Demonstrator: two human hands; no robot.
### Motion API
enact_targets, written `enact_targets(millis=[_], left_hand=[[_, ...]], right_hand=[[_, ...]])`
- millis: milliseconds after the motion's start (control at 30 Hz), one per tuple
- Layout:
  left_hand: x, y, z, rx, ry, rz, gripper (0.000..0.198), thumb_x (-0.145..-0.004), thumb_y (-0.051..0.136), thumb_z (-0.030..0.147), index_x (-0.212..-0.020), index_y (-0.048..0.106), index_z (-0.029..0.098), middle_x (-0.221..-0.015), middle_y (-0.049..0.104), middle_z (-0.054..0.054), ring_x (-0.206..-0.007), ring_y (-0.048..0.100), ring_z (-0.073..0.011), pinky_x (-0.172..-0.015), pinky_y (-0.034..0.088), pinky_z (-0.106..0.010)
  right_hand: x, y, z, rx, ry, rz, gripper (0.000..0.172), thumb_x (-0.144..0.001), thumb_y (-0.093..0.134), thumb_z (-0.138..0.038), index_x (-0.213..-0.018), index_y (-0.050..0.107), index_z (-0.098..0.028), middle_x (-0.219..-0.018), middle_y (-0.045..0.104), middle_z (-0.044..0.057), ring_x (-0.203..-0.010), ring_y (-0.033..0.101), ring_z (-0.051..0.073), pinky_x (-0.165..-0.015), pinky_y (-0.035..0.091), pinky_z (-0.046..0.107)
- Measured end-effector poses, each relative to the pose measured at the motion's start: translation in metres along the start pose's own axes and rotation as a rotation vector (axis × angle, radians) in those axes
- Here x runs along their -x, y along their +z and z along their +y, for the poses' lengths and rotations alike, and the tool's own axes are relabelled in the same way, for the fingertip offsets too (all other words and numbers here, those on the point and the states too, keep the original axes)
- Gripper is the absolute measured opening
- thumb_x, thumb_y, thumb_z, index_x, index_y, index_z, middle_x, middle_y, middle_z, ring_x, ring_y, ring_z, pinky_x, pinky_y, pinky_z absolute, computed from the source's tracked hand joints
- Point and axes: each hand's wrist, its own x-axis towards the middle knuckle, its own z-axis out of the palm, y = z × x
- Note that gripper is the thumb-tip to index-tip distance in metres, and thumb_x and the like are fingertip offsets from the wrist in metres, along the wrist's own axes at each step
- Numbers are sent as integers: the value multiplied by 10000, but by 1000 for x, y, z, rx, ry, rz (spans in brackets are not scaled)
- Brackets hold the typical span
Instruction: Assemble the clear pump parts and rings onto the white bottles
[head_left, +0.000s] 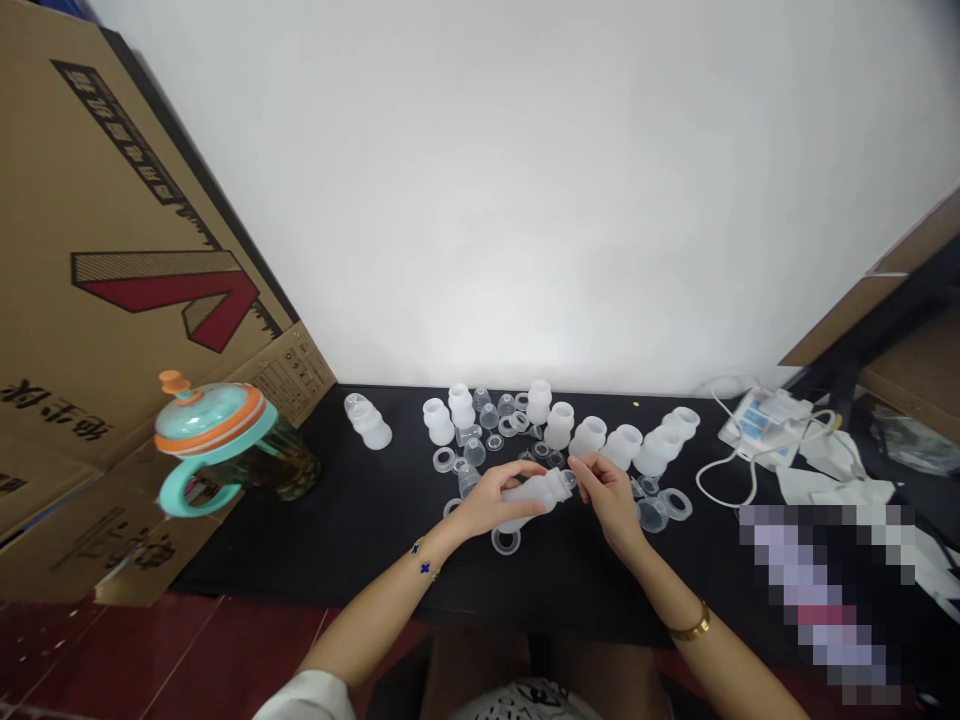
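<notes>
While both forearms reach forward from the near edge of the bench (360, 520), the left hand (491, 497) is clenched round the body of a translucent bottle (536, 495), held on its side just above the black surface. The right hand (604, 490) pinches at the bottle's neck with its fingertips; whether it holds a small part there cannot be told. Just nearer than the bottle lies one loose ring (506, 541). Beyond the bottle stand a row of like bottles (559, 425), with small caps (489, 415) and further rings scattered among them, apparently unassembled. Judged so, most work remains.
</notes>
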Motion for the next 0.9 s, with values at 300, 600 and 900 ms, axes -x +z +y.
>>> enact_targets(millis=[300,600,900], left_hand=[[-1,0,-2,0,13,6,545,-750,801,418,-1214,642,182,-1245,658,-114,-1033,665,-261,-900,523,-356],[0,1,1,-42,14,22,547,-747,797,431,-1214,645,193,-1262,655,-114,-1025,668,-264,-893,527,-362],[0,1,0,-34,40,18,533,-753,800,413,-1214,646,194,-1263,653,-106,-1027,665,-251,-915,518,-358]], right_hand=[[2,-1,1,59,-30,15,523,-846,684,-553,-506,471,-217,-445,411,-43,-465,355,124,-497,287,285],[2,-1,-1,59,-20,2,533,-862,679,-516,-483,449,-219,-442,403,-42,-476,357,126,-514,291,289],[1,0,0,37,-3,13,555,-858,685,-527,-473,433,-216,-432,391,-44,-467,337,117,-498,270,283]])
